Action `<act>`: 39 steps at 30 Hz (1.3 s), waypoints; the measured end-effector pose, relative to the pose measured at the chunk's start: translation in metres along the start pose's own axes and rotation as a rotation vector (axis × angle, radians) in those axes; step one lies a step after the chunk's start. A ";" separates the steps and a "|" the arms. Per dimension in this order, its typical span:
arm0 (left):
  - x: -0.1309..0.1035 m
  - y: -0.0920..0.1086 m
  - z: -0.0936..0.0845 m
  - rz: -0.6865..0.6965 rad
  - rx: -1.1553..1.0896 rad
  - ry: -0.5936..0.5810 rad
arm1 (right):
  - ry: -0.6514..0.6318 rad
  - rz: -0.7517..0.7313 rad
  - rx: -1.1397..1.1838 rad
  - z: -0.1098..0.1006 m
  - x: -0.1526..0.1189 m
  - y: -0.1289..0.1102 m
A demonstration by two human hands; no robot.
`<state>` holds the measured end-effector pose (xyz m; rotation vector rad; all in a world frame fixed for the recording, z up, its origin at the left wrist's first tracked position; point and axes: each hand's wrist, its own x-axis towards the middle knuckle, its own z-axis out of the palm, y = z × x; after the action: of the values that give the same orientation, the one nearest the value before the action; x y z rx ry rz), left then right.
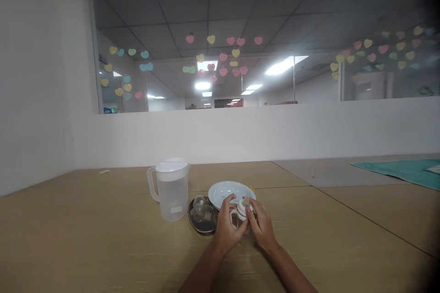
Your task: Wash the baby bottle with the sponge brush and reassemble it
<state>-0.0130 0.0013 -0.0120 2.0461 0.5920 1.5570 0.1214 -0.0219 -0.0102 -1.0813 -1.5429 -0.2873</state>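
Between my two hands is a small bottle (243, 209) with a white collar, a clear nipple-like top and a white side handle. My left hand (228, 229) is wrapped round its left side, at the handle. The fingers of my right hand (263, 225) pinch the collar and top from the right. Just behind my hands sits a pale blue-white bowl (220, 192). To the left of my left hand, a dark metal tray (202, 228) holds several clear rounded pieces (199, 208). The bottle's lower part is mostly hidden by my fingers.
A translucent lidded pitcher (173, 194) stands left of the tray, its handle to the left. A green cloth (405, 169) lies at the far right of the wooden table (120, 238). Behind the table is a white wall (206, 135) with a window above.
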 end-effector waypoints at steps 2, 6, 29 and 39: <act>-0.001 -0.001 0.000 0.038 0.027 -0.072 | -0.013 -0.014 0.003 -0.001 0.002 -0.002; -0.003 -0.005 0.002 0.071 0.072 -0.151 | -0.037 -0.017 0.014 -0.001 0.006 -0.008; -0.001 -0.003 0.004 0.080 0.082 -0.130 | 0.058 -0.050 -0.118 0.004 0.002 -0.006; -0.002 -0.004 0.006 0.024 0.058 -0.111 | 0.134 -0.007 -0.074 0.002 -0.006 0.001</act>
<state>-0.0082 0.0025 -0.0167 2.1740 0.5787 1.4440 0.1199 -0.0230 -0.0166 -1.0923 -1.4259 -0.4164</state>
